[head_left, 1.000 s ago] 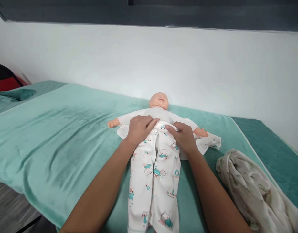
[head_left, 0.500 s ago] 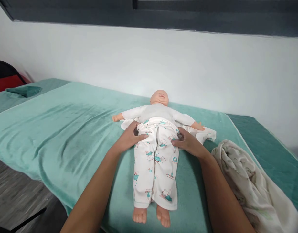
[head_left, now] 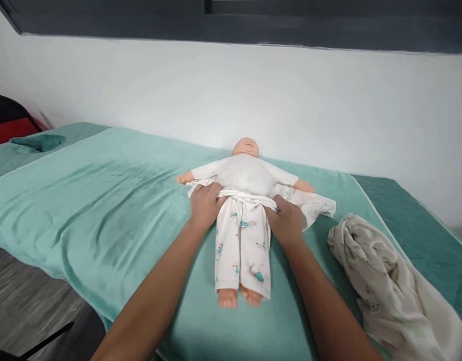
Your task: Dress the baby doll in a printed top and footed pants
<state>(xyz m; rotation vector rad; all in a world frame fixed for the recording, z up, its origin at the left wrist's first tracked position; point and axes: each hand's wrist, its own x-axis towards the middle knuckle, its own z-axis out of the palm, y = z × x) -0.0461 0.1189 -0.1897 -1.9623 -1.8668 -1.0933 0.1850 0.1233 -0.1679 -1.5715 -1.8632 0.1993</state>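
A baby doll (head_left: 246, 173) lies on its back with arms spread, in a white long-sleeved top. White printed pants (head_left: 244, 245) cover its legs, and its bare feet show below the cuffs. At the waistband's left side my left hand (head_left: 206, 203) is closed on the pants. My right hand (head_left: 285, 215) grips the waistband on the other side. The waistband is bunched and folded between the two hands. A printed baby shirt (head_left: 313, 203) lies partly under the doll, one sleeve spread to the right.
A teal sheet (head_left: 103, 200) covers the bed, which stands against a white wall (head_left: 178, 90). A crumpled printed cloth (head_left: 385, 281) lies at the right, near my right forearm. A red and black chair (head_left: 13, 120) is at the far left.
Both hands have gone from resting open-fingered at the hips to gripping the waistband, which is now lower and bunched. The doll's legs have drawn up, its feet farther from me.
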